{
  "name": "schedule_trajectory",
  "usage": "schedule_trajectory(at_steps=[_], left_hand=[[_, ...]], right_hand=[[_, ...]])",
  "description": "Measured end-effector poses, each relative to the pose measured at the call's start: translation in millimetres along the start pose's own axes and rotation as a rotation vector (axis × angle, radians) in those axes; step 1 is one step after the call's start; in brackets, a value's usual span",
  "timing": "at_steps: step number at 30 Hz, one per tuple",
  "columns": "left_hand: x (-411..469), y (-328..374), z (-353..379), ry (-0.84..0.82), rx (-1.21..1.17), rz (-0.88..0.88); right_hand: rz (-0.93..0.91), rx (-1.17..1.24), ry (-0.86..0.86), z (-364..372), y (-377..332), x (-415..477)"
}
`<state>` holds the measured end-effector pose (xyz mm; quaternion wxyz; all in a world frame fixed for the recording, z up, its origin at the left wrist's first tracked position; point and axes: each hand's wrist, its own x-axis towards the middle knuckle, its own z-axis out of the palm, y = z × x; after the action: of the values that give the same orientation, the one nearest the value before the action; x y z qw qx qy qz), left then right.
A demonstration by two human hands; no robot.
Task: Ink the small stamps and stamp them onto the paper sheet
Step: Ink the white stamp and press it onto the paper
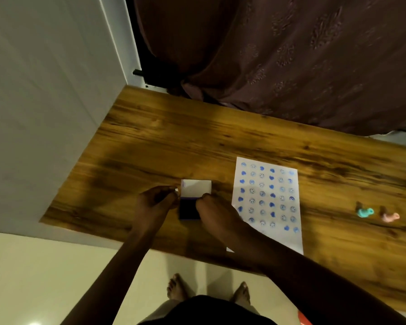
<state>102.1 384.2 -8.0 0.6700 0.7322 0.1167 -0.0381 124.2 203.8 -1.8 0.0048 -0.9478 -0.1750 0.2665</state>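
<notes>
An ink pad (189, 209) with a dark blue pad lies open on the wooden table (174, 141), its white lid (196, 189) flipped back. My left hand (154, 202) grips the pad's left side, fingers curled. My right hand (217, 213) touches its right edge with fingers closed against it. To the right lies the paper sheet (267, 202), covered with rows of blue stamped hearts and faces. Two small stamps, a teal stamp (364, 211) and a pink stamp (390, 216), rest on the table far right, away from both hands.
A dark brown curtain (279, 55) hangs behind the table. A white wall panel (45, 102) borders the table's left side. My bare feet (206, 292) stand on the pale floor below the table's near edge.
</notes>
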Motion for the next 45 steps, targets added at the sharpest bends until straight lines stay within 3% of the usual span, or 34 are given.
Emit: schedule_trajectory(at_steps=[11,15,19,21,27,32,45], left_hand=[[-9.1,14.1,20.2,-0.036,0.039,0.009],[-10.0,12.7,25.8,-0.07,0.017,-0.008],[-14.5,11.7,41.0,-0.105,-0.014,-0.05],[-18.1,12.7,51.2,-0.122,-0.015,-0.053],[-29.7,18.8,82.1,-0.193,0.014,-0.042],[-32.4,15.4,97.1,-0.214,0.044,-0.023],[-33.4,16.2,105.7,-0.229,0.053,-0.015]], right_hand=[[0.043,0.424,0.253,-13.0,18.1,-17.8],[0.064,0.793,0.294,-25.3,45.4,-38.0],[0.201,1.083,0.321,-25.1,91.0,-86.4],[0.289,1.029,0.386,-13.0,110.1,-108.9],[0.437,0.541,0.464,38.6,124.9,-153.8],[0.527,0.468,0.411,58.9,131.3,-160.2],[0.514,0.381,0.263,65.7,124.9,-141.9]])
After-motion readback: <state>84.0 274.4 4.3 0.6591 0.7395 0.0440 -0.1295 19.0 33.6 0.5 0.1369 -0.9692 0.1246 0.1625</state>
